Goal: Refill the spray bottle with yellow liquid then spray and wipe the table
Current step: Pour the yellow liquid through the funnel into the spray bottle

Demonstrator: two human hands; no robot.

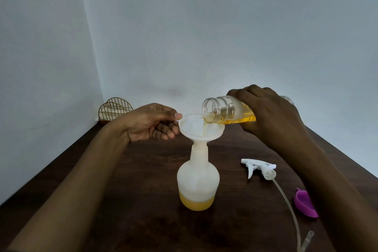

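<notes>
A translucent white spray bottle stands upright on the dark wooden table, its bottom holding yellow liquid. A white funnel sits in its neck. My left hand pinches the funnel's rim tab. My right hand grips a clear plastic bottle, tipped on its side, mouth over the funnel. A thin yellow stream runs from it into the funnel. The white trigger spray head lies on the table to the right, its long dip tube trailing toward the near edge.
A purple cap lies near the table's right side, beside my right forearm. A gold wire rack stands in the far left corner against the wall. White walls close off the table's back and left.
</notes>
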